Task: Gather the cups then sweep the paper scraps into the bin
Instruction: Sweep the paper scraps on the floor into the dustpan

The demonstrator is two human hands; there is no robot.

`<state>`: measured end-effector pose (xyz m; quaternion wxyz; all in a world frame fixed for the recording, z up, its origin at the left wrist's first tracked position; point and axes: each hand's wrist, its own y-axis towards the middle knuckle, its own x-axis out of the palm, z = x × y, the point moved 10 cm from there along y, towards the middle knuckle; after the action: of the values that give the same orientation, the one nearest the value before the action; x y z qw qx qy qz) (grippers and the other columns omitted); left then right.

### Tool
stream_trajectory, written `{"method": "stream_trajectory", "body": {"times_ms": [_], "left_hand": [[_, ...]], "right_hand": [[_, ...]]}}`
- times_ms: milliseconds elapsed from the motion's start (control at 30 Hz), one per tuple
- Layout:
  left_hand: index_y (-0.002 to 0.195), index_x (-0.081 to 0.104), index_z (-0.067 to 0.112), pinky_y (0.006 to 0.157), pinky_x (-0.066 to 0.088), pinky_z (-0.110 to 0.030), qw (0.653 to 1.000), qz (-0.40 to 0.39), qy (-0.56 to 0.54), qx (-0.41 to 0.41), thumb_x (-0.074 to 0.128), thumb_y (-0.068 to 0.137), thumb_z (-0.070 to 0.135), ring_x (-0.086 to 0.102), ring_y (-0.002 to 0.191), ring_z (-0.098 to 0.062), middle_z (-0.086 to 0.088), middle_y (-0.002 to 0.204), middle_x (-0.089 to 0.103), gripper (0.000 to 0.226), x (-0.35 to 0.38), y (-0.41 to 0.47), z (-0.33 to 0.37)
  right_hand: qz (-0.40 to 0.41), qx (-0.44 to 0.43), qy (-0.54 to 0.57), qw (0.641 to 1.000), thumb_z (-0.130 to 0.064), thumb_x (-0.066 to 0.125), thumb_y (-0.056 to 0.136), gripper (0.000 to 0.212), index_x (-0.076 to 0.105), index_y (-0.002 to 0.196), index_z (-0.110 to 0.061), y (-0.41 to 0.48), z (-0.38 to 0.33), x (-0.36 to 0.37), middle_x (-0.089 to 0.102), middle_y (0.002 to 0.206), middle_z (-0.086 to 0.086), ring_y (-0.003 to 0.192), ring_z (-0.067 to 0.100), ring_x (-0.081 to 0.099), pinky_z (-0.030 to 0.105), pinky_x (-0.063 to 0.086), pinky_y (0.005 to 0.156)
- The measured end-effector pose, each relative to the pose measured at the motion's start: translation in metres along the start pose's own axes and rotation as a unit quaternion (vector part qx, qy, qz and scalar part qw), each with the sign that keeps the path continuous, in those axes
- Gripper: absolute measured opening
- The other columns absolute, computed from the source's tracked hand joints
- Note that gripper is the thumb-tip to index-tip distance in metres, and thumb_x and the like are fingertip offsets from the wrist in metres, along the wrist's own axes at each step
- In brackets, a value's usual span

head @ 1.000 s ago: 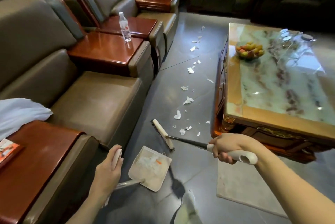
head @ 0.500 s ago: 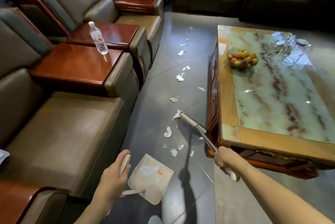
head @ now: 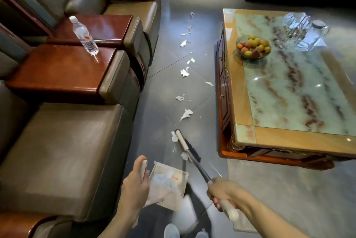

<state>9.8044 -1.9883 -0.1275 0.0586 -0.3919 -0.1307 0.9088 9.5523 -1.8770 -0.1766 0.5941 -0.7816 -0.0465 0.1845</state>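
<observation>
The person is working with bare hands: the left hand and the right hand are showing uncovered, as are both forearms. Two rounded, pale blue-grey shoe toes are peeking in at the bottom edge, blurred.
</observation>
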Motion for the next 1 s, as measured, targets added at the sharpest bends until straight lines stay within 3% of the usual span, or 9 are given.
{"method": "stream_trajectory", "body": {"times_ms": [100, 167, 367, 600, 733, 867, 1000], "left_hand": [[0.113, 0.031, 0.048, 0.062, 0.052, -0.038, 1.0, 0.018, 0.009, 0.004, 0.051, 0.095, 0.025, 0.062, 0.068, -0.014, 0.004, 0.086, 0.064, 0.036, -0.01, -0.007, -0.004], [0.115, 0.032, 0.045, 0.064, 0.053, -0.039, 1.0, 0.026, 0.016, 0.001, 0.051, 0.095, 0.026, 0.061, 0.068, -0.011, 0.006, 0.086, 0.064, 0.034, -0.02, -0.014, -0.011], [0.132, 0.039, 0.031, 0.079, 0.049, -0.033, 0.999, 0.039, -0.001, -0.019, 0.05, 0.096, 0.023, 0.063, 0.091, -0.021, 0.0, 0.11, 0.065, 0.038, -0.047, -0.038, -0.036], [0.133, 0.043, 0.021, 0.085, 0.047, -0.032, 0.998, 0.053, -0.003, -0.034, 0.053, 0.094, 0.017, 0.064, 0.093, -0.022, -0.004, 0.11, 0.065, 0.04, -0.061, -0.032, -0.048], [0.128, 0.045, 0.022, 0.062, 0.043, -0.024, 0.999, 0.041, 0.017, 0.002, 0.054, 0.094, 0.017, 0.057, 0.065, -0.009, 0.004, 0.082, 0.06, 0.035, -0.068, -0.008, -0.042], [0.122, 0.046, 0.026, 0.051, 0.039, -0.018, 0.999, 0.037, 0.019, 0.034, 0.054, 0.094, 0.017, 0.054, 0.055, -0.008, 0.008, 0.068, 0.056, 0.031, -0.07, 0.008, -0.033], [0.127, 0.045, 0.025, 0.059, 0.044, -0.031, 0.999, 0.028, 0.003, 0.028, 0.053, 0.094, 0.017, 0.055, 0.062, -0.018, -0.003, 0.078, 0.058, 0.035, -0.068, 0.01, -0.035]], "right_hand": [[0.003, -0.022, 0.037, 0.999, -0.002, 0.044, 0.083, 0.013, 0.054, 0.077, -0.007, -0.014, -0.012, -0.001, 0.048, 0.048, 0.002, 0.038, 0.012, 0.042, 0.02, 0.039, 0.04], [0.022, -0.037, 0.007, 0.999, -0.002, 0.046, 0.082, 0.013, 0.058, 0.078, -0.006, -0.023, -0.022, -0.01, 0.05, 0.046, 0.001, 0.037, 0.012, 0.045, 0.02, 0.041, 0.042], [0.043, -0.057, -0.048, 0.996, 0.002, 0.044, 0.079, 0.013, 0.056, 0.075, -0.003, -0.019, -0.055, -0.033, 0.048, 0.041, 0.004, 0.034, 0.014, 0.043, 0.02, 0.039, 0.042], [0.066, -0.095, -0.202, 0.973, 0.003, 0.042, 0.08, 0.02, 0.06, 0.087, 0.0, 0.008, -0.091, -0.032, 0.057, 0.059, 0.011, 0.045, 0.021, 0.051, 0.025, 0.043, 0.043], [0.043, -0.099, -0.312, 0.944, 0.0, 0.045, 0.085, 0.031, 0.062, 0.112, 0.003, 0.011, -0.096, -0.004, 0.061, 0.084, 0.011, 0.061, 0.019, 0.054, 0.025, 0.044, 0.052], [-0.028, -0.079, -0.324, 0.942, -0.01, 0.047, 0.091, 0.035, 0.057, 0.124, -0.003, -0.005, -0.081, 0.034, 0.055, 0.071, 0.003, 0.056, 0.011, 0.05, 0.02, 0.045, 0.053], [-0.085, -0.027, -0.218, 0.972, -0.008, 0.049, 0.088, 0.038, 0.056, 0.125, -0.004, -0.032, -0.063, 0.043, 0.049, 0.059, 0.002, 0.047, 0.009, 0.044, 0.018, 0.042, 0.047]]}}
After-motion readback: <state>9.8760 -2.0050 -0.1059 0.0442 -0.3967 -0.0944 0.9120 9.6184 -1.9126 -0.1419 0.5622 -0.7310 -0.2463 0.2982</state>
